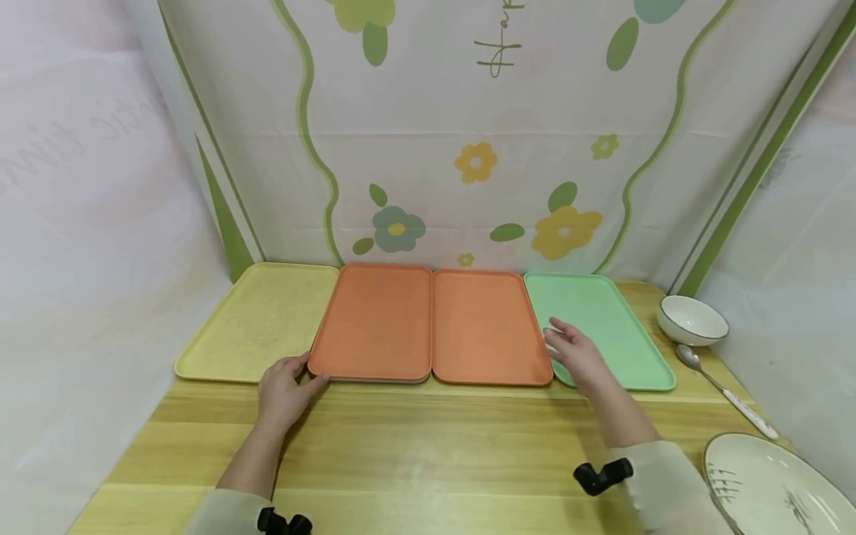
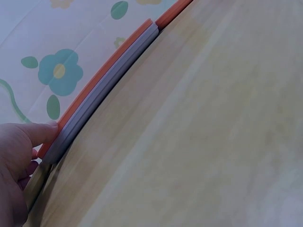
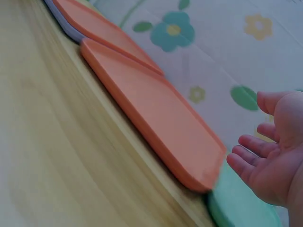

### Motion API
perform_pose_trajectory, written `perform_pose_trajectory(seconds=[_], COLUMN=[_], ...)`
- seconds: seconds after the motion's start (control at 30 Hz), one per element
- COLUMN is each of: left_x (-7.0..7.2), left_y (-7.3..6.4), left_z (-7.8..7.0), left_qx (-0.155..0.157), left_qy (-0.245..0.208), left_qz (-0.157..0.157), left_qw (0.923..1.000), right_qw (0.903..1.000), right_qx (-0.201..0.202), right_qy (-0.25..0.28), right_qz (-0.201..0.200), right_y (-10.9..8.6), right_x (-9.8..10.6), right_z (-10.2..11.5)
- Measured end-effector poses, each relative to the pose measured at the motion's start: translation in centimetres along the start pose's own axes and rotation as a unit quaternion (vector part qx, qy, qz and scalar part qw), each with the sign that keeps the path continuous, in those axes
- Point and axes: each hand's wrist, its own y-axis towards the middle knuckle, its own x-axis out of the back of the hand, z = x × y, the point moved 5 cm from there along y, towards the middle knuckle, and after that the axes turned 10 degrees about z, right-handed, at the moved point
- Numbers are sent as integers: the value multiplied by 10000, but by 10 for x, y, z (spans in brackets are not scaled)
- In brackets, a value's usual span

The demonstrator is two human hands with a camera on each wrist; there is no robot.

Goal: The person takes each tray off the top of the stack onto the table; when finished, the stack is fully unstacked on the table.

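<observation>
My left hand point(image 1: 284, 392) pinches the near left corner of the left orange tray point(image 1: 381, 319), thumb along its front edge and fingers by its left side. The left wrist view shows grey-purple trays point(image 2: 102, 97) stacked beneath that orange tray. Against its right side lies a second orange tray point(image 1: 491, 327), lower, on the table. Loosely spread, my right hand point(image 1: 578, 358) hovers over the left part of a green tray point(image 1: 608, 319), beside the second orange tray, with nothing in it. A yellow tray point(image 1: 247, 319) lies behind and left of my left hand.
On the right side of the wooden table point(image 1: 428, 461) stand a white bowl point(image 1: 692, 319), a spoon point(image 1: 729, 394) with a white handle, and a large patterned plate point(image 1: 769, 483). A flower-printed cloth point(image 1: 414, 96) hangs right behind the tray row, with white cloth on both sides.
</observation>
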Motion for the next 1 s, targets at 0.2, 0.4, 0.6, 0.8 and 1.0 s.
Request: perform_pose_trajectory(seconds=[0.2,0.4,0.6,0.8,1.0], left_x=[-1,-1,0,0,-1], left_y=[-1,-2,-3,-3,-2], left_z=[1,0,0,-1,-2], left_qx=[19,1,47,7,16], left_qy=[4,-16,3,87,129], left_qz=[32,5,23,-13,9], left_qw=[10000,10000,10000,10000,9999], right_qw=[9997,9986,9974,9936,9888], right_qx=[101,236,427,616,546], right_qy=[91,228,-199,-707,-1194], right_qz=[183,414,549,625,714], right_y=[16,25,29,31,35], right_x=[-51,-97,-139,-167,-181], right_z=[2,7,11,13,10])
